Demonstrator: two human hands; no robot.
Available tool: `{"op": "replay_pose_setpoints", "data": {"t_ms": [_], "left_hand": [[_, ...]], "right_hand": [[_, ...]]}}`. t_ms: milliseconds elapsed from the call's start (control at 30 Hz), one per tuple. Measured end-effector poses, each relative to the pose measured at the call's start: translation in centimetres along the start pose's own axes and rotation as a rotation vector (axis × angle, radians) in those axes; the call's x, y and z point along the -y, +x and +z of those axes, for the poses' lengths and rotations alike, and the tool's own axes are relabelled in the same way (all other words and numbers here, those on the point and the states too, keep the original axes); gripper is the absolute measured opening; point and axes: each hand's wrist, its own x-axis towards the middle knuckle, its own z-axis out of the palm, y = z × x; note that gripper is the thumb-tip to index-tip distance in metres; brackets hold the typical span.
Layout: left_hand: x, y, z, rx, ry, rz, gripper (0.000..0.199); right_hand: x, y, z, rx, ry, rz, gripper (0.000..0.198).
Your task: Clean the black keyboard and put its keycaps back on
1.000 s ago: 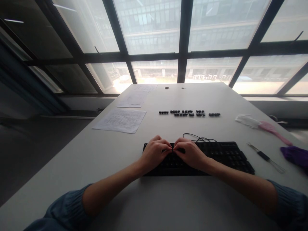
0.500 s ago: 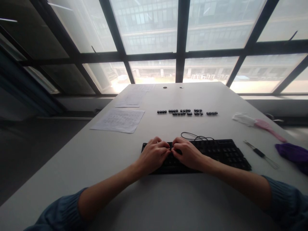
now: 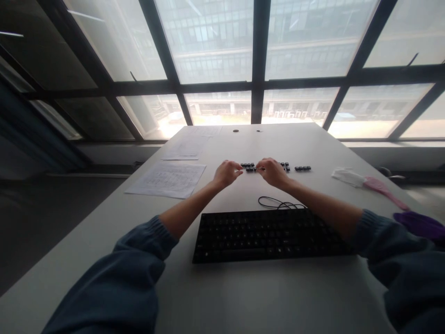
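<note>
Both my hands are over the rows of small black keycaps beyond the keyboard. My left hand (image 3: 226, 173) is at the left end of the rows, fingers curved, thumb and index tips slightly apart with nothing visible between them. It hides the leftmost keycaps. With thumb and fingers drawn together, my right hand (image 3: 271, 171) pinches a keycap (image 3: 259, 169) in the middle of the rows and covers several others. More keycaps (image 3: 248, 165) show between the hands. The black keyboard (image 3: 243, 234) lies nearer to me, its right part under my right forearm.
A looped black cable (image 3: 274, 202) lies behind the keyboard. Printed sheets (image 3: 167, 180) spread along the left side. A separate row of keycaps (image 3: 302, 168) sits to the right. Farther right are a white and pink cloth-like item (image 3: 377, 185) and a purple cloth (image 3: 419, 225).
Both hands have left the keyboard and moved forward to the keycap rows. The keyboard's left keys are now uncovered. The wire-ended tool on the right is now hidden by my arm.
</note>
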Motion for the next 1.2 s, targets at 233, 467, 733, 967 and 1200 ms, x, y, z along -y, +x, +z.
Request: {"op": "replay_pose_setpoints", "data": {"t_ms": [233, 467, 733, 967, 1200], "left_hand": [[0.8, 4.6, 3.6, 0.049, 0.008, -0.05, 0.019], [0.9, 5.2, 5.2, 0.082, -0.022, -0.047, 0.018], [0.6, 4.5, 3.5, 0.073, -0.056, -0.044, 0.015], [-1.7, -2.7, -1.1, 0.123, -0.277, -0.045, 0.016], [-5.5, -11.8, -2.2, 0.211, -0.434, 0.034, 0.005]], "right_hand": [[-3.4, 3.7, 3.6, 0.131, -0.159, -0.094, 0.016], [-4.1, 4.5, 4.7, 0.194, -0.162, -0.17, 0.019], [-3.0, 4.5, 4.4, 0.168, -0.106, -0.157, 0.014], [-0.2, -1.4, 0.3, 0.01, 0.293, -0.143, 0.005], [3.6, -11.6, -2.8, 0.135, 0.556, -0.03, 0.005]]}}
